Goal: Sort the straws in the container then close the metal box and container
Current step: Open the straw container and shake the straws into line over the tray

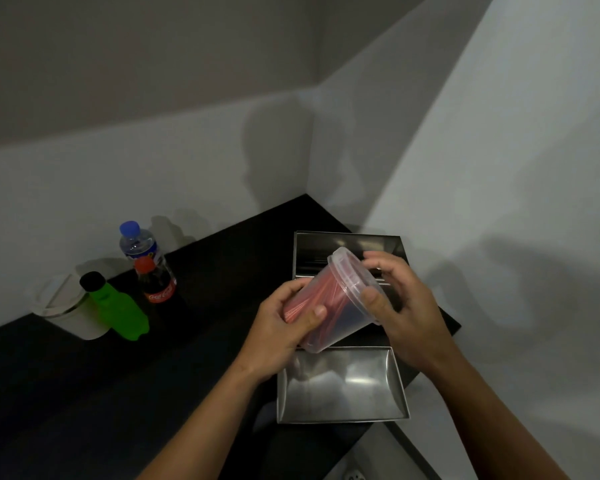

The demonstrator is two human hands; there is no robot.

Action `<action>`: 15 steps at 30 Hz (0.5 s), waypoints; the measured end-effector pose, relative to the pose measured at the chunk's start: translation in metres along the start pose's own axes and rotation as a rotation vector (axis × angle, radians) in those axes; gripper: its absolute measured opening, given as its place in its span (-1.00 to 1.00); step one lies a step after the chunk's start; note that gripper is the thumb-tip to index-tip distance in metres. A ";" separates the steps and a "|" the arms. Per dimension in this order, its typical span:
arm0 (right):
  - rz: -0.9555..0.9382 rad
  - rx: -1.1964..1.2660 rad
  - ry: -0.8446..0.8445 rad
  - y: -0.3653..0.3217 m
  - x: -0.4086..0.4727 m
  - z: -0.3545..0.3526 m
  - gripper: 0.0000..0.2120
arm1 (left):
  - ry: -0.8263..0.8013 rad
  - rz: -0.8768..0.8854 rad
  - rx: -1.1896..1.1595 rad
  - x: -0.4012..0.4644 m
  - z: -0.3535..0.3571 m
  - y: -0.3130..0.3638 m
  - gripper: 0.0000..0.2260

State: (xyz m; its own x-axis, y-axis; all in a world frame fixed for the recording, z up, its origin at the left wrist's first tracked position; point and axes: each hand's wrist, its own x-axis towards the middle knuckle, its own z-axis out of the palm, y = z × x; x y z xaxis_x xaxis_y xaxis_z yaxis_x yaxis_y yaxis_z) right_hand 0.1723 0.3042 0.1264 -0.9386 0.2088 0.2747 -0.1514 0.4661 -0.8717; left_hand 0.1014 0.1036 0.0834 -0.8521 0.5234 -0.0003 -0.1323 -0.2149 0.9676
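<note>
At centre frame both hands hold the tilted clear container (329,306) of red straws (312,299) above the open metal box (342,386): the left hand (284,327) wraps its base, the right hand (399,306) curls around the lidded rim. Uneven pressure could leave the lid (352,271) half-seated, spilling straws. At left, a cola bottle (156,282) reads Coca-Cola.

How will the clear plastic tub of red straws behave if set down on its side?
The clear plastic tub is round, so it would probably roll. Its lid looks seated, so the red straws likely stay in. Thin walls suggest it is light and may flex under the left hand.
</note>
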 end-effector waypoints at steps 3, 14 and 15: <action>0.014 0.048 -0.110 -0.006 0.005 -0.003 -0.29 | -0.052 0.019 0.002 0.003 0.003 0.006 -0.51; -0.128 0.085 -0.126 -0.010 0.005 0.002 -0.32 | 0.004 -0.102 -0.089 0.005 -0.001 0.008 -0.42; -0.146 0.081 -0.130 -0.010 0.005 0.002 -0.28 | 0.034 -0.124 -0.104 0.006 -0.002 0.009 -0.48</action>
State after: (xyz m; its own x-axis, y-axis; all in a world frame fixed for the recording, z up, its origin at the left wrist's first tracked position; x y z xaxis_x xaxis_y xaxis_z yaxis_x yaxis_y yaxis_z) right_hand 0.1682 0.2989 0.1358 -0.9361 0.0294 0.3506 -0.3083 0.4115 -0.8577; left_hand 0.0941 0.1036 0.0919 -0.8423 0.5235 -0.1287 -0.2881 -0.2352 0.9283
